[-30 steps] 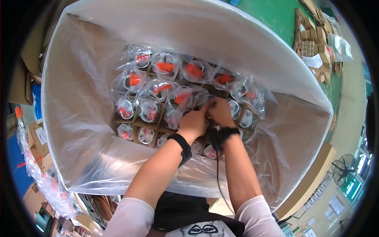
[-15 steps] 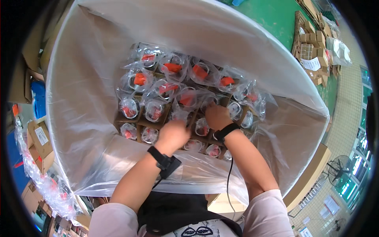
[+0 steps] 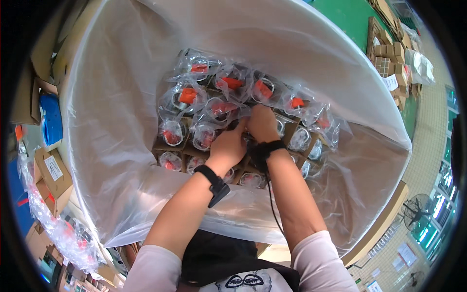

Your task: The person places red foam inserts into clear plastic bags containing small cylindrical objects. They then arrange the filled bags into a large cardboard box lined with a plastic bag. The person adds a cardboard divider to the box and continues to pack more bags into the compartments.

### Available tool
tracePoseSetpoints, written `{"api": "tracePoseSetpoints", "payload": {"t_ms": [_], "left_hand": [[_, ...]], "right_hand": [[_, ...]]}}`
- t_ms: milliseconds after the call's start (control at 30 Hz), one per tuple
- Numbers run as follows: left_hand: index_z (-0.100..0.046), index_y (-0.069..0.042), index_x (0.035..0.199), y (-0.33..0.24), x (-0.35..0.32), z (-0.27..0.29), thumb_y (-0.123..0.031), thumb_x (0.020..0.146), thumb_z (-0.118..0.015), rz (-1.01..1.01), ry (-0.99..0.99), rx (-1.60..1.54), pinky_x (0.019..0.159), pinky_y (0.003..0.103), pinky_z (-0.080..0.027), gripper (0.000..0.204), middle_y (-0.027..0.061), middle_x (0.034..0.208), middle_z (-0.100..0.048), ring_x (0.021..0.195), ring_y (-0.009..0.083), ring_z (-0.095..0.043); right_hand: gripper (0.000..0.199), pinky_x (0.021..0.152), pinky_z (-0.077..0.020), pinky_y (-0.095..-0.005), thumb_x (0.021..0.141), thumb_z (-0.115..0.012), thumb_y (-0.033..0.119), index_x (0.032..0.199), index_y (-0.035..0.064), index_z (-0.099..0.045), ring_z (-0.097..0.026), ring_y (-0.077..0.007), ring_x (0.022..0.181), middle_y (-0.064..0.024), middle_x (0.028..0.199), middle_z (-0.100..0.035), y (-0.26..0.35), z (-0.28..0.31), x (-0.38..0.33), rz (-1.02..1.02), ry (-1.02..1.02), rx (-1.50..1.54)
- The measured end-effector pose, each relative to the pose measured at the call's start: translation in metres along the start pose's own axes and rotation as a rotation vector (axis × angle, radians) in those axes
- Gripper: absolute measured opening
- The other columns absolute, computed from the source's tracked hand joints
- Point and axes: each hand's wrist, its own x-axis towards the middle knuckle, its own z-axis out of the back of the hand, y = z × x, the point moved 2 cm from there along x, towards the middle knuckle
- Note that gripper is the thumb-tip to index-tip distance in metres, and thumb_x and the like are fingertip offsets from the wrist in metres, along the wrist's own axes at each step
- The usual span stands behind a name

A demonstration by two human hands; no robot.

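Facing round-end up (long axes hidden), the bagged items (image 3: 172, 136) surround both hands (image 3: 228, 146) (image 3: 262, 124), whose grip I cannot tell.

I'm in what looks like a factory packing area: bagged pieces (image 3: 171, 135) sit in cardboard dividers (image 3: 290, 129) mid-frame, inside a big plastic liner (image 3: 114, 146). Small cartons (image 3: 400, 70) are stacked beside green floor (image 3: 338, 22), upper right; a large fan (image 3: 417, 212) and papers (image 3: 407, 254) on a tiled wall (image 3: 430, 126) show lower right.
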Motion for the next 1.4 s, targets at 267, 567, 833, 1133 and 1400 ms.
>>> {"api": "tracePoseSetpoints", "payload": {"t_ms": [267,567,833,1133,1400], "left_hand": [[-0.043,-0.014,0.135,0.020,0.036,-0.022,-0.022,0.080,-0.062,0.006,0.072,0.105,0.080,0.050,-0.052,0.058,0.0209,0.096,-0.068,0.092,0.0398,-0.065],[-0.068,-0.004,0.090,0.040,-0.016,0.005,-0.025,0.079,-0.062,-0.047,-0.198,-0.127,0.073,0.048,-0.051,0.024,0.0210,0.084,-0.066,0.083,0.0403,-0.064],[-0.053,-0.002,0.118,0.089,-0.035,0.035,-0.015,0.079,-0.071,0.007,-0.583,-0.458,0.069,0.043,-0.049,0.045,0.0139,0.087,-0.062,0.077,0.0351,-0.061],[-0.057,-0.004,0.117,0.094,-0.004,0.022,-0.011,0.086,-0.062,-0.079,-0.530,-0.680,0.076,0.042,-0.050,0.032,0.0174,0.099,-0.059,0.084,0.0365,-0.061],[-0.059,-0.009,0.119,0.053,0.008,0.048,-0.022,0.085,-0.058,0.062,-0.199,0.206,0.074,0.047,-0.054,0.036,0.0184,0.098,-0.063,0.089,0.0372,-0.066]], "right_hand": [[0.033,0.082,-0.0514,-0.0425,0.075,-0.056,-0.003,0.107,-0.0002,-0.065,-0.063,-0.0355,0.096,-0.0193,0.110,-0.065,-0.008,0.013,-0.040,0.428,-0.237,0.156],[0.024,0.070,-0.0563,-0.0397,0.085,-0.057,0.015,0.108,0.0089,-0.065,-0.068,-0.0294,0.092,-0.0175,0.115,-0.064,0.016,-0.003,-0.007,0.325,0.492,-0.481],[0.031,0.069,-0.0545,-0.0372,0.078,-0.058,0.008,0.107,0.0010,-0.066,-0.069,-0.0273,0.083,-0.0196,0.092,-0.068,0.000,0.009,-0.016,0.154,0.161,0.181],[0.018,0.078,-0.0534,-0.0404,0.079,-0.064,0.014,0.092,0.0021,-0.069,-0.065,-0.0378,0.089,-0.0178,0.086,-0.067,0.078,-0.021,-0.007,0.376,-0.131,0.173],[0.018,0.079,-0.0521,-0.0462,0.079,-0.057,0.007,0.090,-0.0030,-0.066,-0.065,-0.0419,0.089,-0.0255,0.093,-0.066,0.078,-0.018,0.007,-0.033,-0.078,0.362]]}}
